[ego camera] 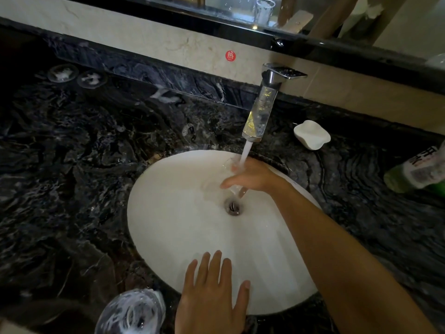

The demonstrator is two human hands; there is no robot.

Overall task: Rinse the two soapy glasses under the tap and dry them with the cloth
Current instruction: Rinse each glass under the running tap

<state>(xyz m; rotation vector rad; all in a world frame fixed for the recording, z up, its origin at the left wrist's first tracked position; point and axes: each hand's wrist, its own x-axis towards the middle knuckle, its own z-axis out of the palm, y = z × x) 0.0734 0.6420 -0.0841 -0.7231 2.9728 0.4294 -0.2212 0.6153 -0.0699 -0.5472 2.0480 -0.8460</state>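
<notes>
Water runs from the tap [261, 112] into the white basin [173, 227]. My right hand [252, 175] holds a clear glass [227, 166] under the stream, above the drain; the glass is blurred and partly hidden by my fingers. A second glass [131, 312], streaked with white soap foam, stands on the dark counter at the basin's near left edge. My left hand [212, 295] hovers flat with fingers spread over the basin's near rim, just right of that soapy glass, holding nothing. No cloth is in view.
A white soap dish [311, 135] sits right of the tap. A green bottle [416, 172] lies at the right edge. Foam rings [77, 74] mark the black marble counter [72, 165] at far left. A mirror ledge runs along the back wall.
</notes>
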